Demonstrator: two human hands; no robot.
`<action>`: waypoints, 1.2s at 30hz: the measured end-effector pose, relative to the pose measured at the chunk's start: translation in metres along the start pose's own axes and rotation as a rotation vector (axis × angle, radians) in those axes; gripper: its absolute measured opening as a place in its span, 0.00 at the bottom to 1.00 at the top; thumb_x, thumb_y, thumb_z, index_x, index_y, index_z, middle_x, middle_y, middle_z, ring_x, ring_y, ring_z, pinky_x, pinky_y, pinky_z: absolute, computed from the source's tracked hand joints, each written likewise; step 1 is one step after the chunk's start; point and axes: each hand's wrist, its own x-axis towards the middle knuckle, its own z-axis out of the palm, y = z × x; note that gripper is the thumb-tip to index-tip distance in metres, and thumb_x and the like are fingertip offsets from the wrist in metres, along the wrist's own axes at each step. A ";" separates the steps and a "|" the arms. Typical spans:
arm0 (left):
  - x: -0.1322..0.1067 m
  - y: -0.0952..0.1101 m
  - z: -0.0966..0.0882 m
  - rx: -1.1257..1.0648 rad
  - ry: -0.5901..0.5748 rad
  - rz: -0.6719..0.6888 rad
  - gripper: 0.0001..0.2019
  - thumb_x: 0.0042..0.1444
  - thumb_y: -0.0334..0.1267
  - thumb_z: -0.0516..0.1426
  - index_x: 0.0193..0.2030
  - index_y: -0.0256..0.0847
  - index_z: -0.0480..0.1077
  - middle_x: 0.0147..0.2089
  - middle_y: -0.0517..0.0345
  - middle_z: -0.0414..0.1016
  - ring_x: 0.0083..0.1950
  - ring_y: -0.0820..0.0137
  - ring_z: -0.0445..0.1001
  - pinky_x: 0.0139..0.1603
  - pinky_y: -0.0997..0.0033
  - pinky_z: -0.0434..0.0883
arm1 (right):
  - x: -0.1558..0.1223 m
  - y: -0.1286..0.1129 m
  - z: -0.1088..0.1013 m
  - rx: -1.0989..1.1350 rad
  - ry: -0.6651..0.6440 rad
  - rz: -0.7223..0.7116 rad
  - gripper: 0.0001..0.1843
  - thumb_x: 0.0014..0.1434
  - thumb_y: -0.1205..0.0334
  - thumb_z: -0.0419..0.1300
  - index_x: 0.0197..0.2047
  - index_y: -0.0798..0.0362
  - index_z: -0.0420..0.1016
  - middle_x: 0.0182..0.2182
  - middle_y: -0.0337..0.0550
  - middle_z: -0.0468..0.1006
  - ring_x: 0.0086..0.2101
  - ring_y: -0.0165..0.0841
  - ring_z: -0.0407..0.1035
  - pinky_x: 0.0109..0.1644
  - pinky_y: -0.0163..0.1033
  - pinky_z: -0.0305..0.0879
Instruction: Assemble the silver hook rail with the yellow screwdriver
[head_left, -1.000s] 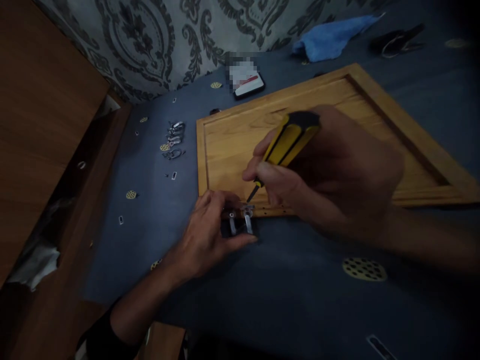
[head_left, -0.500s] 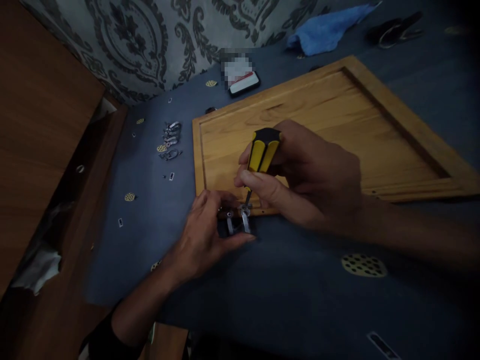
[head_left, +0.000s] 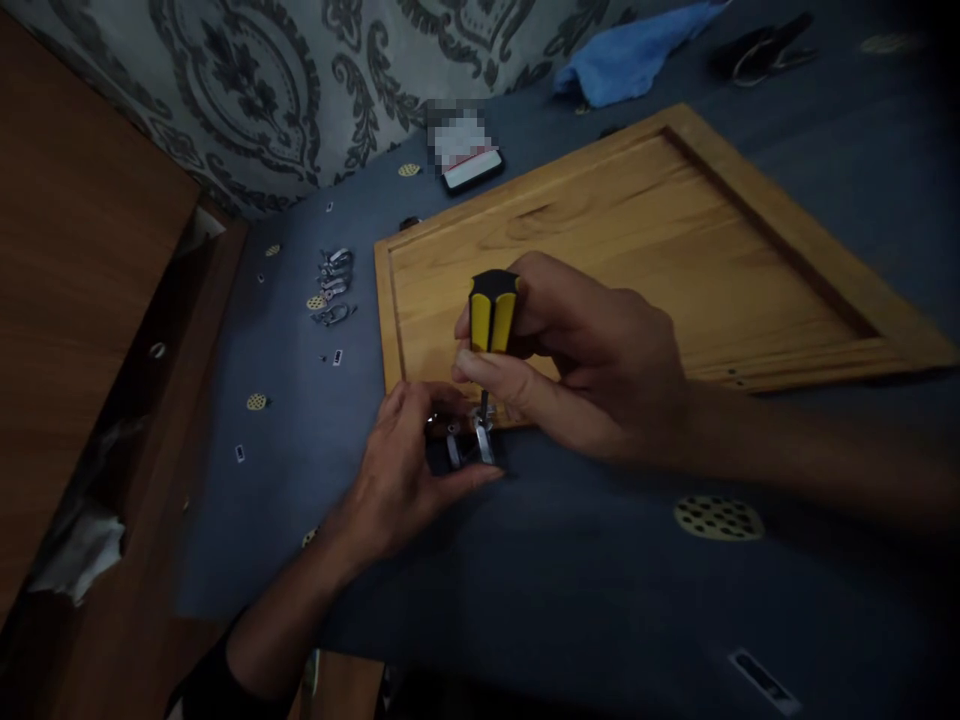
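Observation:
In the head view, my right hand is closed around a yellow-and-black screwdriver, held nearly upright. Its shaft points down at a small metal hinge at the near edge of a wooden panel with a raised frame. The tip meets the metal, but the screw itself is too small to make out. My left hand curls around the hinge from the left, thumb below and fingers above on the panel's corner. Those fingers partly hide the hinge.
Several metal hinges lie on the blue patterned cloth left of the panel. Behind it are a phone-like dark case, a blue rag and dark-handled pliers. A wooden cabinet borders the left side.
The screwdriver has turned more upright, and my right hand has moved slightly left with it. My left hand stays at the hinge. The whole view has shifted a little.

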 end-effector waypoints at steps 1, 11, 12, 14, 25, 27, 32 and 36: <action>0.000 -0.001 0.000 0.007 0.006 0.012 0.27 0.53 0.42 0.77 0.53 0.46 0.70 0.52 0.55 0.80 0.54 0.60 0.82 0.55 0.58 0.83 | 0.000 0.000 0.000 -0.008 0.004 -0.008 0.10 0.75 0.53 0.60 0.43 0.48 0.68 0.32 0.32 0.74 0.30 0.28 0.73 0.32 0.35 0.68; -0.002 -0.006 0.003 0.059 0.073 0.096 0.29 0.53 0.46 0.77 0.56 0.47 0.69 0.51 0.57 0.78 0.49 0.64 0.85 0.47 0.64 0.86 | 0.000 0.000 -0.002 0.029 -0.057 -0.061 0.09 0.78 0.56 0.58 0.44 0.50 0.65 0.31 0.30 0.69 0.30 0.24 0.67 0.31 0.31 0.63; -0.002 -0.006 0.004 0.061 0.076 0.102 0.29 0.53 0.47 0.77 0.56 0.47 0.69 0.51 0.56 0.78 0.49 0.64 0.85 0.47 0.65 0.86 | 0.000 0.000 -0.001 0.051 -0.061 -0.058 0.09 0.77 0.57 0.58 0.43 0.50 0.64 0.31 0.30 0.68 0.30 0.24 0.67 0.32 0.31 0.63; -0.002 -0.007 0.003 0.074 0.083 0.110 0.29 0.53 0.47 0.77 0.56 0.46 0.69 0.51 0.56 0.79 0.49 0.63 0.85 0.47 0.64 0.86 | 0.001 0.000 0.000 0.099 -0.077 -0.053 0.10 0.77 0.59 0.58 0.42 0.49 0.62 0.31 0.29 0.67 0.29 0.24 0.65 0.31 0.31 0.61; 0.000 -0.007 0.002 0.159 0.099 0.120 0.29 0.55 0.51 0.75 0.56 0.43 0.70 0.49 0.53 0.79 0.50 0.58 0.82 0.48 0.57 0.83 | 0.022 -0.005 -0.018 0.137 -0.370 -0.110 0.15 0.77 0.64 0.56 0.38 0.47 0.55 0.29 0.29 0.63 0.28 0.25 0.62 0.34 0.34 0.60; 0.000 -0.007 0.003 0.157 0.096 0.124 0.29 0.56 0.51 0.75 0.56 0.43 0.70 0.51 0.52 0.79 0.52 0.56 0.82 0.50 0.55 0.83 | 0.025 -0.005 -0.021 0.146 -0.413 -0.116 0.14 0.77 0.66 0.57 0.38 0.48 0.56 0.30 0.29 0.65 0.30 0.25 0.64 0.35 0.35 0.60; 0.000 -0.006 0.002 0.134 0.093 0.130 0.29 0.57 0.53 0.73 0.58 0.45 0.69 0.53 0.51 0.80 0.54 0.55 0.81 0.52 0.55 0.82 | 0.028 -0.004 -0.025 0.114 -0.451 -0.145 0.13 0.76 0.66 0.57 0.39 0.49 0.58 0.32 0.30 0.67 0.32 0.26 0.65 0.37 0.35 0.60; -0.001 -0.008 0.002 0.160 0.097 0.123 0.25 0.58 0.55 0.73 0.50 0.44 0.70 0.46 0.55 0.79 0.48 0.59 0.80 0.45 0.60 0.80 | 0.027 -0.003 -0.023 0.049 -0.483 -0.143 0.09 0.79 0.59 0.55 0.43 0.51 0.63 0.33 0.32 0.69 0.33 0.27 0.65 0.38 0.36 0.60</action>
